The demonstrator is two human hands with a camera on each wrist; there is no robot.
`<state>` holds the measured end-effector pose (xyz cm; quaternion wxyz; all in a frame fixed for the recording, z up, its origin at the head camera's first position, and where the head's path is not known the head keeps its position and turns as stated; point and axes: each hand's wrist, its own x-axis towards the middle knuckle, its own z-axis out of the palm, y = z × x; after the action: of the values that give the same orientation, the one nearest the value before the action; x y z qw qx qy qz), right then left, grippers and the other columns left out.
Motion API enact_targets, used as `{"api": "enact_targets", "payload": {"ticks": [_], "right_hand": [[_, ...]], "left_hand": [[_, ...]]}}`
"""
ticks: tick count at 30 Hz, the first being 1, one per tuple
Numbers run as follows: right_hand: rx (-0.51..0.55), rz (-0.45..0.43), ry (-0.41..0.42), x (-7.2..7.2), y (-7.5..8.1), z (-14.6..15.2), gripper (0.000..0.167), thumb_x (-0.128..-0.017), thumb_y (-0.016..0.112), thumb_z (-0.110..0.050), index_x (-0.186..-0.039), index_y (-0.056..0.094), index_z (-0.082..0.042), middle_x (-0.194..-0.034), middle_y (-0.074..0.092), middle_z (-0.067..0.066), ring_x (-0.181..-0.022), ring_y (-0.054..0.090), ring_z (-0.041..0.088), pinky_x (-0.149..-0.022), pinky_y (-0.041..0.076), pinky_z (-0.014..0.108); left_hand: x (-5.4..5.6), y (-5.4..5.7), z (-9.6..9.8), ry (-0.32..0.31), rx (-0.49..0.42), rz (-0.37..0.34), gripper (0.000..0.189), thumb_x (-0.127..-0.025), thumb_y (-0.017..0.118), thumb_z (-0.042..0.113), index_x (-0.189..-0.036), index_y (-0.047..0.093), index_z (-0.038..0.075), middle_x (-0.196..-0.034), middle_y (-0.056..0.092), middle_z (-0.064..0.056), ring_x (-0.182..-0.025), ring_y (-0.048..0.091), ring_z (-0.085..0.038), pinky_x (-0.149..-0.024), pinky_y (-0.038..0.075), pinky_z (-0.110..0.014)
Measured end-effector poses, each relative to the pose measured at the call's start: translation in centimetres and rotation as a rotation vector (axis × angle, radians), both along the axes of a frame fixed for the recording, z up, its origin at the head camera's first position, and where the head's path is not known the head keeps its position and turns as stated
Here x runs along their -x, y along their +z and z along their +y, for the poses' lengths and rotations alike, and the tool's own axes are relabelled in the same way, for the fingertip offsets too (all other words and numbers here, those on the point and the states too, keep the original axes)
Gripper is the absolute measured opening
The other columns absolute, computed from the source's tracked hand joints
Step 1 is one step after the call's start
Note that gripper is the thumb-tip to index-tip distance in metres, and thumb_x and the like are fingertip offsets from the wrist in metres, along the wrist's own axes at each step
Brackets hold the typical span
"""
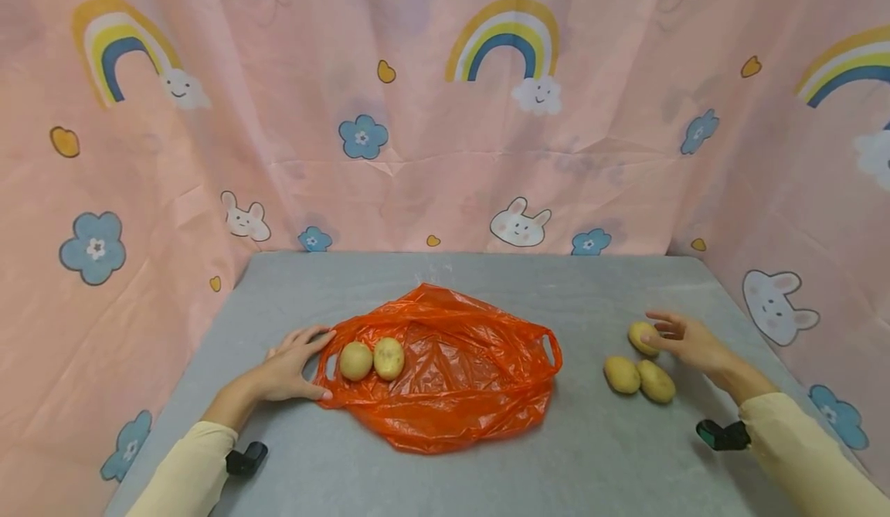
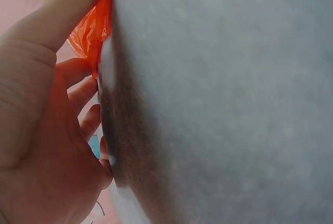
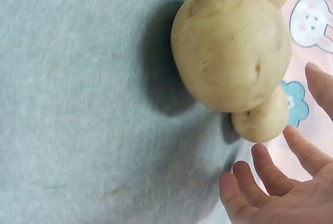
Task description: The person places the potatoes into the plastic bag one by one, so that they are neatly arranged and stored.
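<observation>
An orange-red plastic bag (image 1: 452, 378) lies spread on the table, mouth upward. Two potatoes (image 1: 356, 361) sit side by side on its left part. My left hand (image 1: 288, 366) is at the bag's left end, thumb and fingers apart, touching its edge. In the left wrist view, the thumb and a fingertip meet the orange plastic (image 2: 103, 21). To the bag's right lie three potatoes (image 1: 622, 375) close together. My right hand (image 1: 691, 343) is at the farthest potato (image 1: 643, 338), thumb and fingers spread beside it. Whether it touches that potato is hard to tell.
The grey table (image 1: 487, 273) has a pink printed curtain (image 1: 431, 115) behind it and at both sides. A bag handle loop (image 1: 554, 351) sticks out on the right. A black wrist device (image 1: 723, 434) is on each forearm.
</observation>
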<state>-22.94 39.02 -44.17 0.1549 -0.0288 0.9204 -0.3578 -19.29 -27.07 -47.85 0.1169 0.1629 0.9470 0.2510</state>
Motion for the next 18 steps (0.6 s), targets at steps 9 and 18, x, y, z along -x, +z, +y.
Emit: {"api": "enact_targets", "payload": {"ticks": [9,18], "right_hand": [[0.003,0.040,0.051,0.1,-0.7,0.9,0.075,-0.101,0.063,-0.028,-0.154,0.025,0.010,-0.148,0.030,0.048,-0.133,0.036,0.065,-0.102,0.037,0.073],[-0.023,0.070,0.111,0.4,-1.4,1.5,0.072,-0.097,0.068,-0.022,-0.151,0.034,0.011,-0.148,0.034,0.046,-0.135,0.034,0.063,-0.101,0.037,0.071]], "left_hand": [[0.1,-0.2,0.0,-0.012,-0.001,0.029,0.108,-0.073,0.087,0.050,-0.158,0.035,0.008,-0.163,0.029,-0.018,-0.147,0.022,-0.048,-0.101,0.018,-0.086],[0.0,-0.2,-0.1,-0.007,0.001,0.022,0.108,-0.073,0.087,0.049,-0.158,0.035,0.008,-0.163,0.028,-0.018,-0.147,0.021,-0.049,-0.100,0.016,-0.087]]}}
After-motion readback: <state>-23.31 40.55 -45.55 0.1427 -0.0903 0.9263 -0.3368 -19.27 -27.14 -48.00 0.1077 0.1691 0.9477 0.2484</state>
